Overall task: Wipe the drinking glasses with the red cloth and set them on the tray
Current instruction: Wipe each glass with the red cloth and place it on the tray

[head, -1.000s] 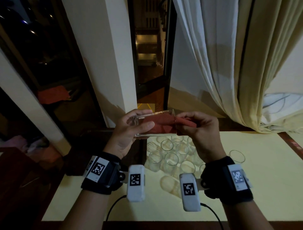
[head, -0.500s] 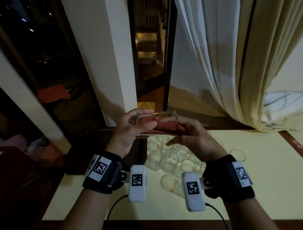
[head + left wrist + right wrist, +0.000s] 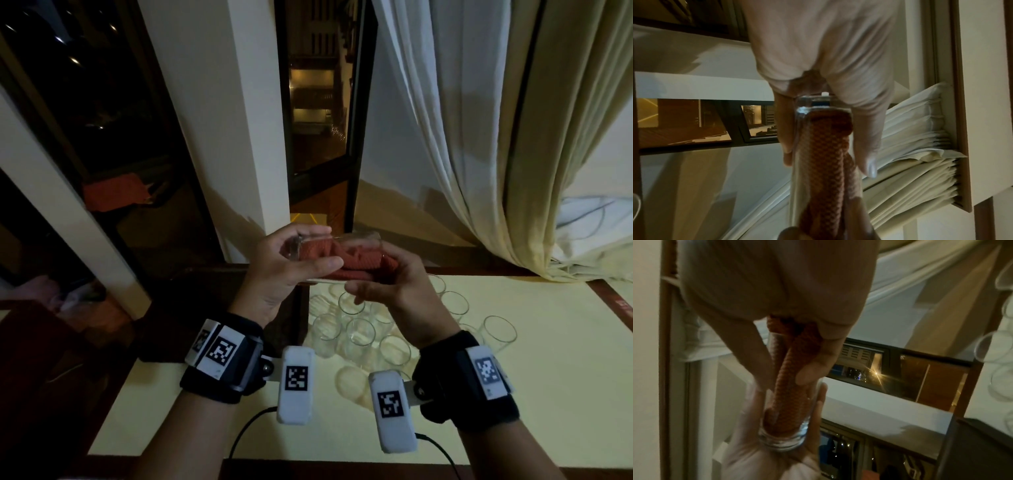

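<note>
— Red cloth [image 3: 346, 255] fills the glass [image 3: 337, 246], which lies on its side in the air above the bench [image 3: 548, 359]. Who has the glass?

— The left hand [image 3: 277, 270]. Its base sits against the palm, with the thumb along one side of the wall and the other fingers [image 3: 869, 146] wrapped round the far side. The left wrist view shows the waffle-textured cloth pushed right down to the thick base.

— And the right hand [image 3: 400, 294]?

— It is at the open mouth, gripping the cloth. In the right wrist view the fingers [image 3: 813, 369] are curled round the bunched cloth and reach into the glass with it; a fold of cloth spills out over the rim by the knuckles.

— Where are the other glasses [image 3: 359, 334]?

— Clustered upright on the pale yellow bench, directly below the hands, several touching one another. One single glass [image 3: 500, 330] stands a little apart to the right of the group.

— Do you see the tray?

— I cannot make one out; the glasses seem to stand on the bench surface itself.

— Anything behind?

— A cream curtain [image 3: 479, 137] hangs on the right, a white pillar [image 3: 219, 120] on the left, and a dark window between them.
</note>
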Motion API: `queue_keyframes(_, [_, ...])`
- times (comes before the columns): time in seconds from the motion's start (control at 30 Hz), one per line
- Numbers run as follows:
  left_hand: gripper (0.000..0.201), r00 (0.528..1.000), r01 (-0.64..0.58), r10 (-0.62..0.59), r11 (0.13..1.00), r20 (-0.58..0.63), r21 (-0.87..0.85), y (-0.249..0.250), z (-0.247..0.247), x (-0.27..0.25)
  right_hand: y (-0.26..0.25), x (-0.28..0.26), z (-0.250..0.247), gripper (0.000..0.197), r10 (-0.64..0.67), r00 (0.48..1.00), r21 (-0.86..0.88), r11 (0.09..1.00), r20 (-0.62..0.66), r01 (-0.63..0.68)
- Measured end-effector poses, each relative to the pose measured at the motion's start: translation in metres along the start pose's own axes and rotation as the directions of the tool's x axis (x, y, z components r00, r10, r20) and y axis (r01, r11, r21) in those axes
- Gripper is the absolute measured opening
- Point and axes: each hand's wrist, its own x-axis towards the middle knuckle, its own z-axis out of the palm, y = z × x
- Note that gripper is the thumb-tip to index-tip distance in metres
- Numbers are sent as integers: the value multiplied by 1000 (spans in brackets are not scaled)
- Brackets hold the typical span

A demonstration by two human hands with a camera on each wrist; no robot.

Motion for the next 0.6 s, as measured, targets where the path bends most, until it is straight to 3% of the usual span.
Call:
queue_keyframes(0.13, [56, 997, 57, -58, 998, 55, 22, -1, 1, 0, -2, 2, 6, 35, 29, 997, 44, 999, -76, -26])
queue_keyframes(0.27, [63, 990, 122, -120, 992, 74, -29, -6, 3, -1, -1, 2, 8, 40, 12, 981, 71, 997, -194, 2])
queue_keyframes(0.4, [68, 974, 205, -202, 978, 101, -24, -5, 2, 0, -7, 1, 7, 37, -28, 986, -6, 1000, -163, 28])
queue_keyframes(0.5, [66, 988, 134, -137, 990, 73, 47, -2, 1, 2, -10, 8, -2, 41, 26, 992, -63, 997, -123, -34])
queue_keyframes(0.6, [70, 996, -3, -12, 985, 87, 175, 2, 2, 3, -10, 14, -8, 38, 103, 991, 20, 995, -85, -102])
